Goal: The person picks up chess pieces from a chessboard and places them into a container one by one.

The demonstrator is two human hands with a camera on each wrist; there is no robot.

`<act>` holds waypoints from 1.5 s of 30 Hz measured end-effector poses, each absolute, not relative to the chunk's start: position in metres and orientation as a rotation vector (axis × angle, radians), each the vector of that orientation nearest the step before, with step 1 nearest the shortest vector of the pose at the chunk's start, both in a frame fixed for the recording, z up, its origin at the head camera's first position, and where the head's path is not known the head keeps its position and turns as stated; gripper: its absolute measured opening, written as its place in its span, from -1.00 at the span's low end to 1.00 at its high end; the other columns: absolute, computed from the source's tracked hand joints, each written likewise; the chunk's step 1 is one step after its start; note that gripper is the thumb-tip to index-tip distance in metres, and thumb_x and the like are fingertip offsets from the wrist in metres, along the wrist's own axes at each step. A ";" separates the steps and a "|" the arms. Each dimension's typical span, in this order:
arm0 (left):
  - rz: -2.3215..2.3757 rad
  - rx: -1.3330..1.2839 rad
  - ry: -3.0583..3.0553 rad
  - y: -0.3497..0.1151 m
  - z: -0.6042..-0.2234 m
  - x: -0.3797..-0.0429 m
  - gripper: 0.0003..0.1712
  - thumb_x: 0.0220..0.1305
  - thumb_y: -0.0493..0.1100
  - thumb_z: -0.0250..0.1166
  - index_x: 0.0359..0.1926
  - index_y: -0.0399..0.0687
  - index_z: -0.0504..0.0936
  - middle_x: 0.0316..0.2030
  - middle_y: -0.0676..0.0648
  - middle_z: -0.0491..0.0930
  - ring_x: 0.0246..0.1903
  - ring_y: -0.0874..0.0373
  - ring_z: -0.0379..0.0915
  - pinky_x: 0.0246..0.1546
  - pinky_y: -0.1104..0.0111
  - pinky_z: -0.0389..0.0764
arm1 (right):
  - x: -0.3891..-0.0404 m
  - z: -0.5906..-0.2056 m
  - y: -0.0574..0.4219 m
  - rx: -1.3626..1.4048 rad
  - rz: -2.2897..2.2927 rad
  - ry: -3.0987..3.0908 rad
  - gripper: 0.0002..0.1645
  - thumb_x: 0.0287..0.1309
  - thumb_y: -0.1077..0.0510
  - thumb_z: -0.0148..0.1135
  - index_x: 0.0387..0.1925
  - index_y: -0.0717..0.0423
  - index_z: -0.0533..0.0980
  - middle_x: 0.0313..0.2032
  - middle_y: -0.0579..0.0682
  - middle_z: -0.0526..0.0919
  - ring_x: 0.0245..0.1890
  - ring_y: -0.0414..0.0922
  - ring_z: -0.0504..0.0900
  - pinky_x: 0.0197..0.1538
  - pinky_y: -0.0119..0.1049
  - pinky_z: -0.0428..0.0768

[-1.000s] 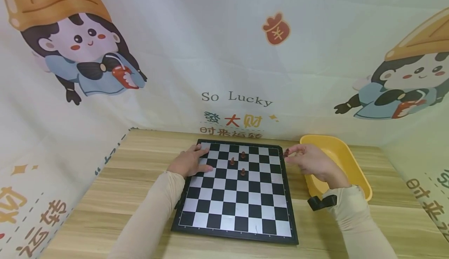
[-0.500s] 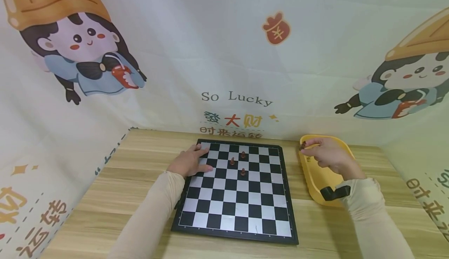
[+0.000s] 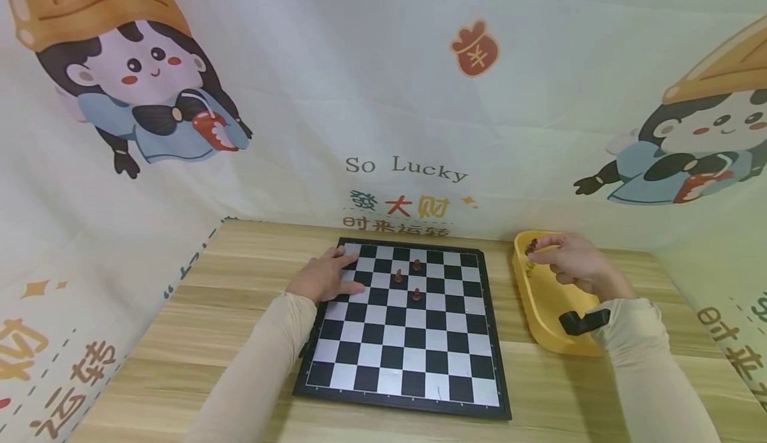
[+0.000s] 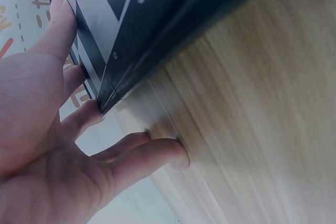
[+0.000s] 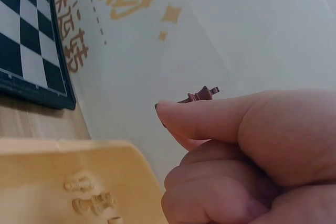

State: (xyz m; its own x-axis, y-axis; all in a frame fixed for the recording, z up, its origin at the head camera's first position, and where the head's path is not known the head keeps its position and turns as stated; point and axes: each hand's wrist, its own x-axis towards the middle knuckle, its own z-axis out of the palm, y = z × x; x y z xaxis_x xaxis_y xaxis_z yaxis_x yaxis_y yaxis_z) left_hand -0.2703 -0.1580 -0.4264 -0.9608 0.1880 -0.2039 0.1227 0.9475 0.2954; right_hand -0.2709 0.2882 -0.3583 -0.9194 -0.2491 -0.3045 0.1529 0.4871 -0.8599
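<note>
A black-and-white chessboard [image 3: 395,356] lies on the wooden table. Three dark red chess pieces, among them a far one [image 3: 417,265] and a near one [image 3: 417,294], stand on it. My left hand [image 3: 320,278] rests at its left edge; in the left wrist view the thumb [image 4: 60,22] is on the board and two fingers reach down to the wood. My right hand [image 3: 578,266] pinches a dark red chess king [image 5: 202,95], a cross on its top, between thumb and forefinger. That hand is above a yellow plastic bin [image 3: 533,316], the king's base partly hidden by the thumb.
Several pale yellow chess pieces [image 5: 94,203] lie in the bin, to the right of the board. A printed cloth [image 3: 287,96] hangs close behind the table and along its sides. A black strap piece [image 3: 584,322] is on the right wrist.
My right hand has moved right with the king, from beside the board's far right edge to over the bin. My left hand and the pieces on the board have stayed in place.
</note>
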 end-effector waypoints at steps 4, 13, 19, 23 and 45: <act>0.414 0.240 2.875 -0.158 -0.428 -0.271 -0.05 0.28 0.28 0.34 0.57 0.10 0.24 0.61 -0.21 0.05 0.50 -0.37 0.14 0.49 -0.13 0.29 | -0.275 -0.362 0.295 -0.052 -1.418 2.340 -0.57 0.48 0.15 0.11 0.17 0.35 0.27 -0.60 -0.30 0.42 -0.74 -0.38 0.10 -0.62 -0.50 0.20; 0.412 0.250 2.879 -0.159 -0.428 -0.272 -0.05 0.27 0.28 0.34 0.56 0.08 0.25 0.61 -0.22 0.06 0.52 -0.34 0.13 0.51 -0.14 0.24 | -0.282 -0.374 0.308 0.006 -1.409 2.349 -0.48 0.49 0.13 0.11 0.25 0.40 0.26 -0.56 -0.31 0.42 -0.74 -0.38 0.11 -0.61 -0.49 0.24; 0.405 0.250 2.881 -0.159 -0.426 -0.270 -0.05 0.28 0.29 0.33 0.57 0.09 0.24 0.61 -0.22 0.06 0.51 -0.34 0.15 0.51 -0.15 0.24 | -0.287 -0.384 0.314 0.061 -1.424 2.361 -0.46 0.49 0.14 0.10 0.28 0.41 0.25 -0.57 -0.30 0.37 -0.72 -0.38 0.13 -0.59 -0.50 0.25; 0.392 0.242 2.880 -0.158 -0.426 -0.269 -0.05 0.28 0.31 0.32 0.57 0.12 0.23 0.61 -0.20 0.06 0.48 -0.40 0.17 0.47 -0.17 0.30 | -0.290 -0.391 0.318 0.074 -1.419 2.366 -0.45 0.50 0.13 0.07 0.31 0.42 0.24 -0.46 -0.31 0.49 -0.71 -0.39 0.15 -0.59 -0.50 0.27; 0.389 0.237 2.871 -0.158 -0.428 -0.272 -0.03 0.27 0.31 0.32 0.58 0.12 0.22 0.62 -0.19 0.04 0.52 -0.32 0.13 0.54 -0.13 0.18 | -0.301 -0.407 0.320 0.186 -1.414 2.341 -0.59 0.48 0.12 0.11 0.17 0.32 0.38 -0.62 -0.34 0.41 -0.75 -0.34 0.21 -0.65 -0.45 0.28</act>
State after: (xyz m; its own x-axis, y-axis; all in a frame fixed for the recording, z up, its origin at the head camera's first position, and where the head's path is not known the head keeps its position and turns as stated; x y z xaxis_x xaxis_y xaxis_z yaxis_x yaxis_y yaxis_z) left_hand -0.2725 -0.1581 -0.4280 -0.9595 0.1897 -0.2081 0.1275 0.9516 0.2796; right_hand -0.3009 0.3199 -0.4067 -0.9120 -0.0902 -0.4002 0.3124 0.4799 -0.8199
